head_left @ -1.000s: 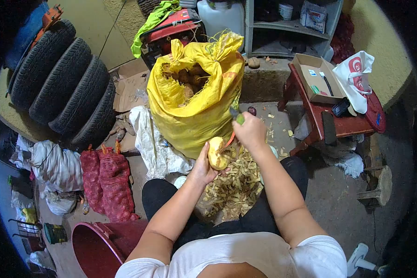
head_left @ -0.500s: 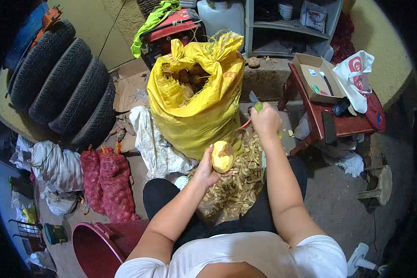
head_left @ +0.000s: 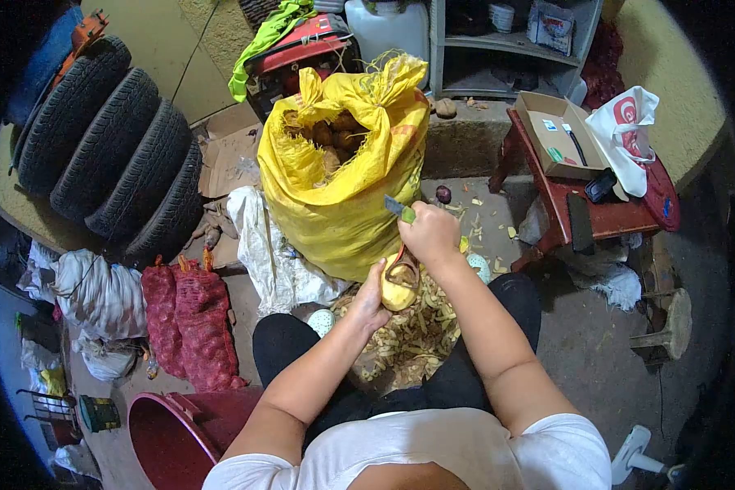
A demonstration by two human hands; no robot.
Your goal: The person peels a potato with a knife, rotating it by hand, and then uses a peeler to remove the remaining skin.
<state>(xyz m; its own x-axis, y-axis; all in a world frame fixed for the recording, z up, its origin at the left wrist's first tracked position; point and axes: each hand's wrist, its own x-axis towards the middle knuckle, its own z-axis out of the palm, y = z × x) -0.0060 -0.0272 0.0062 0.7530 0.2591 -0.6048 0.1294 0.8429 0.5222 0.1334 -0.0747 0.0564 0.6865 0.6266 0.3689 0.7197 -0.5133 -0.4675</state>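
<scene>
My left hand [head_left: 371,299] holds a mostly peeled yellow potato [head_left: 398,296], with a brown patch of skin on its top. My right hand [head_left: 429,234] is closed round a peeler [head_left: 403,268], whose orange-red end lies against the potato. A knife with a green handle [head_left: 407,214] and a grey blade also sticks out of my right fist, pointing up and left. Beneath both hands a heap of peelings [head_left: 412,347] lies between my knees. Just beyond stands a yellow sack [head_left: 343,212], open at the top, with brown unpeeled potatoes [head_left: 332,139] inside.
A dark red tub [head_left: 171,437] stands at lower left, near red mesh sacks [head_left: 192,327]. Tyres [head_left: 122,147] lean at left. At right are a red table [head_left: 621,220] with a cardboard box [head_left: 559,147] and a small stool [head_left: 670,331]. A dark round item [head_left: 443,193] lies behind my right hand.
My right hand has moved left and down, bringing the peeler onto the potato. The dark round item and more floor have come into view behind it.
</scene>
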